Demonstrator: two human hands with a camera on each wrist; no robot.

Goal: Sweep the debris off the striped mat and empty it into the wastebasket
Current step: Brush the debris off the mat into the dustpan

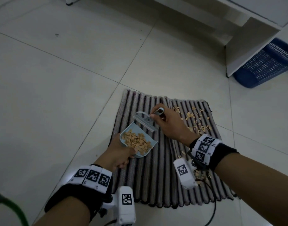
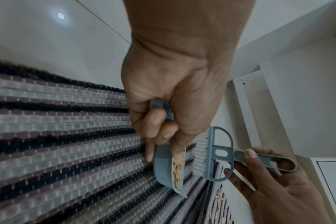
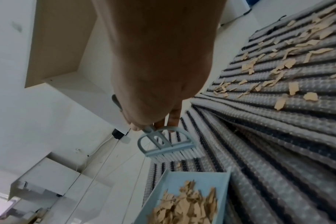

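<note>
Two hands: left holds dustpan, right brush, mat's left edge.

The head view looks steeply down from above and behind both forearms onto the striped mat, which lies on a tiled floor, with a blue basket far off at the upper right. The left wrist view looks along the left hand from very near, low over the mat. The right wrist view looks along the right hand, equally close, toward the mat's scattered scraps. All three share the dustpan, the brush and the mat.
</note>
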